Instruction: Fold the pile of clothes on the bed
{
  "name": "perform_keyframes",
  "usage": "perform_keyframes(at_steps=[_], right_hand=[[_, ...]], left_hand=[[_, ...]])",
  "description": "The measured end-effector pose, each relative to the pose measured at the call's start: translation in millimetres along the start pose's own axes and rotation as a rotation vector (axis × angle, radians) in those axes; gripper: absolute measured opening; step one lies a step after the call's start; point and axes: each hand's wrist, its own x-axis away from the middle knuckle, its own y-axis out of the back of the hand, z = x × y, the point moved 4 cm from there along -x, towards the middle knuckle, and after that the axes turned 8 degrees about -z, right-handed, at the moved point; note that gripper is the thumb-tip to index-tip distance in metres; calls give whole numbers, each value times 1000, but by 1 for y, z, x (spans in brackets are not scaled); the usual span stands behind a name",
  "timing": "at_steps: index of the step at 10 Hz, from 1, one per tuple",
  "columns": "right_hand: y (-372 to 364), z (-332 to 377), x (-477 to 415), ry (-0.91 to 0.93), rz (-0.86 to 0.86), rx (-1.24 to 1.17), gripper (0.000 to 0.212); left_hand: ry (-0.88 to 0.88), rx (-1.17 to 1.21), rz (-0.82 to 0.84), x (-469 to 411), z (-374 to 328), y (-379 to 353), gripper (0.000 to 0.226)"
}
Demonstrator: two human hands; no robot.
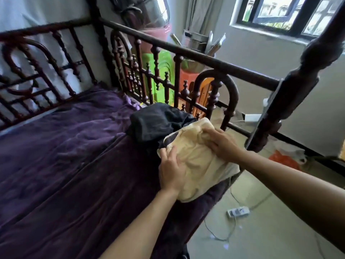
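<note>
At bed's corner, by rail: cream cloth against dark clothes.
Left grip flat, pressing cloth's near edge; right grip on far side, fingers bent, hold unclear.

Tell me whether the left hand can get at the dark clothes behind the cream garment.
Probably yes: the left hand rests on the cream garment, and the dark clothes lie just beyond, nothing lying between.
</note>
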Motion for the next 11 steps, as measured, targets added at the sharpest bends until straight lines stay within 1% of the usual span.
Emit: perform_keyframes(at_steps=[1, 2, 3, 4, 5, 6, 7, 8, 9, 10, 11], right_hand=[[6, -30, -64, 26, 17, 133, 48], [-8, -57, -109, 37, 61, 236, 43], [-36, -90, -132, -68, 131, 295, 46], [-66, -113, -126, -127, 189, 314, 54], [-97, -114, -106, -110, 176, 240, 56], [-127, -114, -78, -104, 346, 241, 60], [-146, -120, -58, -119, 424, 253, 60], [-156, -128, -50, -138, 475, 255, 60], [-157, -133, -52, -94, 474, 266, 61], [-152, -133, -58, -77, 555, 268, 62], [-124, -119, -84, -175, 504, 64, 47]], left_hand=[[81, 66, -5, -46, -8, -35, 44], [174, 63, 109, -78, -4, -74, 51], [237, -3, 330, -96, 15, -113, 59], [301, -246, 396, -100, 46, -128, 54], [45, -413, 230, -111, 55, -129, 51], [-224, -495, 263, -112, 50, -150, 54], [-267, -629, 413, -103, 60, -170, 57], [-251, -709, 480, -92, 72, -182, 60], [-227, -725, 500, -91, 72, -190, 62], [-235, -768, 487, -95, 67, -194, 60], [-227, -741, 474, -97, 66, -197, 60]])
